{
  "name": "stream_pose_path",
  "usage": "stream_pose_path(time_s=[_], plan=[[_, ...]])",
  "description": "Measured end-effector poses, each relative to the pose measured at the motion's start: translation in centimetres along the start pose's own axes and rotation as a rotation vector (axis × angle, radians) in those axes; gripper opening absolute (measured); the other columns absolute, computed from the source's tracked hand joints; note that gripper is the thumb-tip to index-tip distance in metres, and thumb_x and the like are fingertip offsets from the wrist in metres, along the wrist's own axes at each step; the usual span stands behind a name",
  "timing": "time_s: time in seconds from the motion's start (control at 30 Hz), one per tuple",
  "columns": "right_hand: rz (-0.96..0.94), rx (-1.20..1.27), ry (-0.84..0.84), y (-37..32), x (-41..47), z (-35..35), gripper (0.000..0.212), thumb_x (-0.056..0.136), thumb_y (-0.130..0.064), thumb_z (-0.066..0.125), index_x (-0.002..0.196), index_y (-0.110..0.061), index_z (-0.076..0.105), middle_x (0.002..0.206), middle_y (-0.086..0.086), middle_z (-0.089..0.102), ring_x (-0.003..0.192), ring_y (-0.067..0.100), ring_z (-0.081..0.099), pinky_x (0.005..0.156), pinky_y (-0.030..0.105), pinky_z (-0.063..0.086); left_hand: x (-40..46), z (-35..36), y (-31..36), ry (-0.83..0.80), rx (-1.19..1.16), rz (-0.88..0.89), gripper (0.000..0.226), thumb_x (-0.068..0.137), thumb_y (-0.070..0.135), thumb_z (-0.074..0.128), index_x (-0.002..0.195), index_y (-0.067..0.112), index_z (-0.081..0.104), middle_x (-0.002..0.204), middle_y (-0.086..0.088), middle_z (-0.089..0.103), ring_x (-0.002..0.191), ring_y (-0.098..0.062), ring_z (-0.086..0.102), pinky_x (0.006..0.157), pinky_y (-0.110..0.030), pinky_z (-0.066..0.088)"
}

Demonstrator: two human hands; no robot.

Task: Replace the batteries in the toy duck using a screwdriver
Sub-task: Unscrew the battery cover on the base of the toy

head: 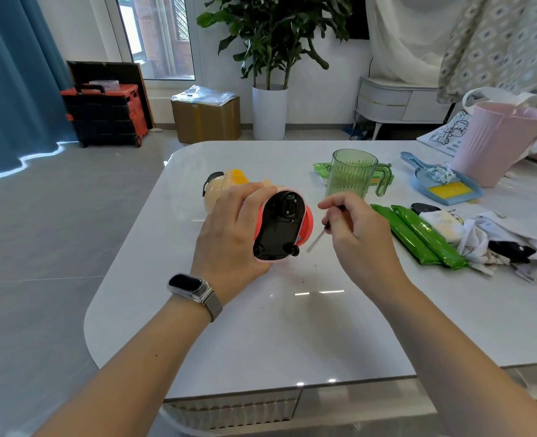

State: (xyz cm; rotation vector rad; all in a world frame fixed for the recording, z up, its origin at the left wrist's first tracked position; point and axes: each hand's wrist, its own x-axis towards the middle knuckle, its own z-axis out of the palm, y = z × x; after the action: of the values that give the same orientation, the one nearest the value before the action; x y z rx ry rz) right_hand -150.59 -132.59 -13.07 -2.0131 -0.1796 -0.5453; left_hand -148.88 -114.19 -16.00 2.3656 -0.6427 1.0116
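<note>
The toy duck [280, 225] lies on its side above the white table [292, 326], its black underside with small wheels facing me. Its pale yellow head and orange beak point away toward the far left. My left hand [229, 234] grips the duck's body from the left. My right hand [355, 234] pinches a small screwdriver [319, 236] just right of the duck. The thin metal shaft slants down and to the left, its tip a little apart from the black base. The handle is mostly hidden by my fingers.
A green transparent jug [354, 178] stands behind my right hand. Two green packets [418, 238], crumpled cloth [507, 247], a blue dustpan with brush [444, 184] and a pink bin [497, 143] crowd the right side. The table's left edge is close to the duck.
</note>
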Motion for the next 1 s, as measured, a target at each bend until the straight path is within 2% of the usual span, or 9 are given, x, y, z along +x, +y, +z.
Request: stream_pose_path(time_s=[0.07,0.13,0.23,0.33,0.4,0.67,1.0], plan=[[0.09,-0.016,-0.033,0.2,0.0,0.0,0.024,0.099,-0.007,0.037,0.094,-0.017,0.057,0.065,-0.002,0.049,0.071,0.029,0.062,0.048,0.016,0.038,-0.1,0.1,0.2,-0.006,0.011,0.01,0.091,0.06,0.039,0.087,0.136,0.023,0.039,0.133,0.0,0.045,0.124,-0.023,0.045,0.085,-0.036,0.055],[0.169,-0.012,-0.081,0.4,-0.1,0.0,0.023,0.099,-0.009,0.035,0.094,-0.015,0.057,0.061,-0.002,0.043,0.063,0.027,0.058,0.043,0.011,0.035,-0.1,0.1,0.3,-0.009,0.019,0.004,0.092,0.059,0.038,0.088,0.136,0.024,0.039,0.134,0.001,0.045,0.125,-0.022,0.045,0.083,-0.036,0.056],[0.17,-0.034,-0.116,0.7,-0.1,0.4,0.014,0.096,-0.022,0.05,0.087,-0.018,0.059,0.049,-0.009,0.039,0.051,0.015,0.046,0.051,0.022,0.037,0.0,0.0,0.4,0.006,0.01,-0.015,0.091,0.061,0.038,0.087,0.137,0.022,0.04,0.134,0.0,0.045,0.125,-0.024,0.046,0.086,-0.036,0.055],[0.102,-0.069,-0.108,0.9,-0.1,0.7,0.009,0.088,-0.027,0.065,0.084,-0.02,0.064,0.037,-0.011,0.035,0.042,0.007,0.037,0.047,0.016,0.027,0.0,-0.1,0.5,0.02,0.004,-0.025,0.09,0.061,0.038,0.086,0.137,0.02,0.04,0.133,-0.001,0.046,0.124,-0.023,0.045,0.088,-0.032,0.051],[0.065,-0.069,-0.085,0.7,-0.2,0.9,0.005,0.086,-0.025,0.068,0.083,-0.021,0.068,0.036,-0.011,0.036,0.04,0.006,0.036,0.046,0.017,0.027,0.0,-0.2,0.7,0.016,0.012,-0.026,0.091,0.061,0.037,0.086,0.137,0.021,0.039,0.133,-0.001,0.046,0.124,-0.023,0.045,0.087,-0.032,0.051],[0.068,-0.064,0.015,0.8,-0.2,1.8,0.006,0.083,-0.021,0.07,0.08,-0.017,0.072,0.037,-0.016,0.043,0.042,0.004,0.041,0.047,0.014,0.032,-0.2,0.1,1.4,-0.002,0.025,-0.016,0.087,0.063,0.038,0.082,0.137,0.025,0.037,0.133,-0.004,0.049,0.125,-0.024,0.044,0.084,-0.039,0.055],[0.062,-0.062,-0.023,1.2,-0.2,2.3,0.012,0.086,-0.019,0.063,0.074,-0.017,0.064,0.04,-0.017,0.043,0.046,0.005,0.042,0.048,0.016,0.029,-0.3,0.0,1.6,0.003,0.043,-0.014,0.089,0.062,0.035,0.084,0.136,0.025,0.037,0.133,-0.004,0.051,0.123,-0.022,0.044,0.086,-0.037,0.054]])
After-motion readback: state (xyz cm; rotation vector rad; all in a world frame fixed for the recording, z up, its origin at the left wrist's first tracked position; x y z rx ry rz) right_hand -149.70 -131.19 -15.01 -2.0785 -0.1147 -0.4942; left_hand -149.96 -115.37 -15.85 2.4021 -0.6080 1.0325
